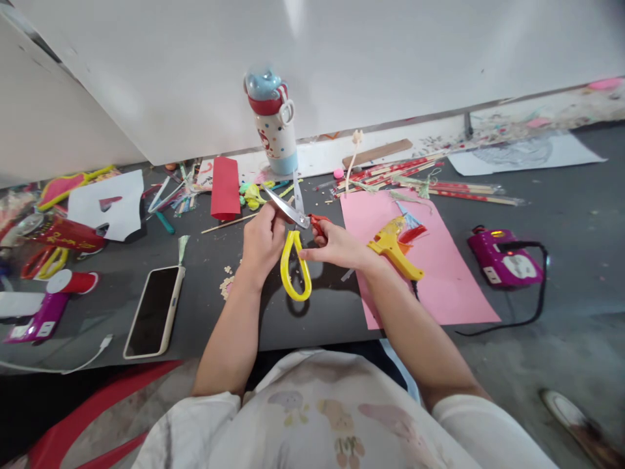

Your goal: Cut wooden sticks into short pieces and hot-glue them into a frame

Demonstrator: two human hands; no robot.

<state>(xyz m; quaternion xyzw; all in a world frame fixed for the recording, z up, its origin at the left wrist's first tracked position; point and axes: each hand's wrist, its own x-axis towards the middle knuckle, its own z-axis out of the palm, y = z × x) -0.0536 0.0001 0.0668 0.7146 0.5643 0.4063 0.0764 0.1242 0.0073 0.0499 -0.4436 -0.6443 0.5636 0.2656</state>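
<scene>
A pair of scissors point(295, 264) with one yellow loop handle and one red handle is held over the dark mat point(205, 306), its blades spread apart and pointing away from me. My left hand point(262, 242) is closed next to the blades, near the pivot; what its fingers grip is hidden. My right hand point(338, 247) is closed, pinching the red handle. The yellow loop hangs free between my two hands.
Near me on the left lies a phone point(153, 311). A yellow glue gun point(394, 249) rests on pink paper point(439, 273); a purple glue gun point(502, 260) with a cable lies right. A water bottle point(273, 124), red paper point(225, 187) and sticks point(439, 182) sit behind.
</scene>
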